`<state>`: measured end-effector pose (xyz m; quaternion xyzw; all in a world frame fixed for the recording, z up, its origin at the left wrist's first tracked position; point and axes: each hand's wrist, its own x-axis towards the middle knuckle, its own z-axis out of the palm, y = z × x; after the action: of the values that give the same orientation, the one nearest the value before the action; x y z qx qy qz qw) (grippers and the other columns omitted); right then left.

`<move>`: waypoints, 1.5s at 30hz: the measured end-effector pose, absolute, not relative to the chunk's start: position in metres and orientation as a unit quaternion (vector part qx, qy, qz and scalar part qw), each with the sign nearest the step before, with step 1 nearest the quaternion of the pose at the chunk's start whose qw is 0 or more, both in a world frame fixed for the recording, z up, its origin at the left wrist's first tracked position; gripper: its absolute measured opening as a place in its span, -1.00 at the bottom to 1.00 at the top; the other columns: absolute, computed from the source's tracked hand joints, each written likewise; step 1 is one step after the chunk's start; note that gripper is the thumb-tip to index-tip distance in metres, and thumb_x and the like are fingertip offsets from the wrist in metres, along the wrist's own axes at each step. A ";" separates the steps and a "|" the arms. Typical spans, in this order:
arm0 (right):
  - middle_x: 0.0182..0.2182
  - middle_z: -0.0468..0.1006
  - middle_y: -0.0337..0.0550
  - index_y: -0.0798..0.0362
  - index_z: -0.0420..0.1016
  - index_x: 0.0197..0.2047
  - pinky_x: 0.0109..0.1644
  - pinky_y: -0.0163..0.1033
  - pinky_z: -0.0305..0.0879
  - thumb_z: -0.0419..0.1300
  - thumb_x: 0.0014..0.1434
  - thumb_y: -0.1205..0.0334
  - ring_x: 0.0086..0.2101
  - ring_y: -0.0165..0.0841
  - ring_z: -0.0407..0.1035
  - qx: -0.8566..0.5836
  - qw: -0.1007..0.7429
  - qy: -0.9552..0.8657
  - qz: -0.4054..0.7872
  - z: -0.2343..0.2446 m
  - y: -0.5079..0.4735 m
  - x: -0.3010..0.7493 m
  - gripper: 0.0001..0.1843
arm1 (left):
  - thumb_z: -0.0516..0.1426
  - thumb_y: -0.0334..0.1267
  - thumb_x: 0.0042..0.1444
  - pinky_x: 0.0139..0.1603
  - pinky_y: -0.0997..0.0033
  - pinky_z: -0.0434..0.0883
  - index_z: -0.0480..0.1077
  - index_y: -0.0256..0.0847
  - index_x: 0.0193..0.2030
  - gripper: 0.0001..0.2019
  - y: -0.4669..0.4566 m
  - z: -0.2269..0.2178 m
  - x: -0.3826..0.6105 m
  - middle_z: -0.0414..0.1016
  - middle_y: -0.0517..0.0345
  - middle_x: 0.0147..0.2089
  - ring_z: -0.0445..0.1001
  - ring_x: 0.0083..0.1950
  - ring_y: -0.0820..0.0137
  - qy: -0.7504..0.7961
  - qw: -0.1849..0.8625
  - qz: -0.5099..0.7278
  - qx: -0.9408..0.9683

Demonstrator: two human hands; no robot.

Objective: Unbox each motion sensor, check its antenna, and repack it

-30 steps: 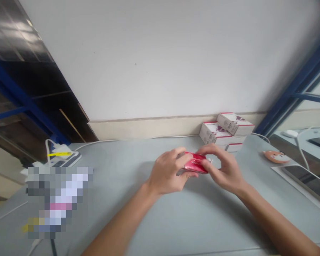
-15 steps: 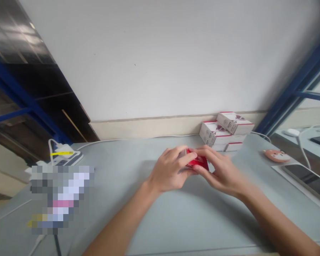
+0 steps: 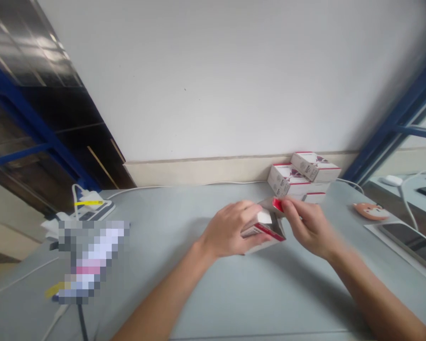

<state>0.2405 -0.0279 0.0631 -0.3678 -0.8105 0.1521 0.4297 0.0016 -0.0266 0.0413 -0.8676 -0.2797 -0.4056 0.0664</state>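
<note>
A small white and red cardboard box [image 3: 261, 243] is held over the middle of the table, its end facing right and opened up. My left hand [image 3: 230, 228] wraps round its left side, with the thumb along the near face. Between the thumb and fingers of my right hand [image 3: 307, 222] is the red-edged lid flap [image 3: 277, 204] of this box, pulled up and away from the opening. A pale inner flap [image 3: 264, 217] shows beside the opening. What lies inside the box is too dark to make out.
Several similar white and red boxes [image 3: 314, 166] are stacked against the wall. An orange animal-faced object [image 3: 371, 211] and a dark flat device [image 3: 412, 244] lie at right. A power strip [image 3: 95, 211] and a pixelated object on a stand [image 3: 92, 265] are at left.
The box lid has come open. My right hand has moved right, lifting the flap, while my left hand keeps its hold and the box has turned to show its opening.
</note>
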 end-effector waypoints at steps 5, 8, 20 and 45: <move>-0.47 0.47 -0.26 -0.05 0.53 -0.03 -0.45 -0.29 0.26 -0.03 0.54 -0.09 -0.53 -0.37 0.33 -0.441 0.511 -0.705 0.216 0.063 -0.019 0.222 -0.60 | 0.13 -0.05 0.37 -0.30 0.38 0.46 0.50 0.00 0.08 -0.76 -0.036 0.055 0.002 0.41 0.08 -0.12 0.38 -0.35 0.42 -0.249 0.116 -0.414 -0.868; -0.42 0.49 -0.24 -0.06 0.52 0.03 -0.47 -0.27 0.26 -0.06 0.53 -0.17 -0.54 -0.36 0.32 -0.454 0.515 -0.687 0.237 0.055 -0.007 0.218 -0.54 | 0.16 -0.10 0.34 -0.37 0.44 0.38 0.53 0.06 0.08 -0.76 -0.046 0.068 0.000 0.31 0.14 -0.16 0.28 -0.40 0.48 -0.263 0.076 -0.365 -0.890; 0.14 0.55 0.06 -0.12 0.53 0.24 0.27 0.17 0.31 0.28 0.30 -0.18 0.23 0.08 0.30 -0.479 0.156 -0.861 0.078 0.015 0.007 0.256 -0.46 | 0.32 -0.14 0.17 -0.20 0.39 0.41 0.09 0.01 0.04 -0.51 -0.017 0.037 -0.023 0.38 0.30 -0.20 0.43 -0.29 0.42 -0.417 -0.150 -0.517 -0.732; -0.04 0.65 -0.21 -0.10 0.52 -0.02 -0.36 -0.27 0.24 0.09 0.39 0.42 -0.40 -0.40 0.48 -0.310 0.310 -0.899 0.003 0.108 0.000 0.172 -0.73 | 0.39 -0.07 0.11 -0.19 0.33 0.51 0.19 -0.06 0.05 -0.47 -0.018 0.021 -0.014 0.55 0.24 -0.17 0.60 -0.18 0.33 -0.447 -0.226 -0.543 -0.674</move>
<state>0.1719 0.0000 0.1078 -0.3098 -0.8990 0.0034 0.3096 -0.0142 -0.0184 0.0210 -0.6737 -0.4473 -0.5429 -0.2264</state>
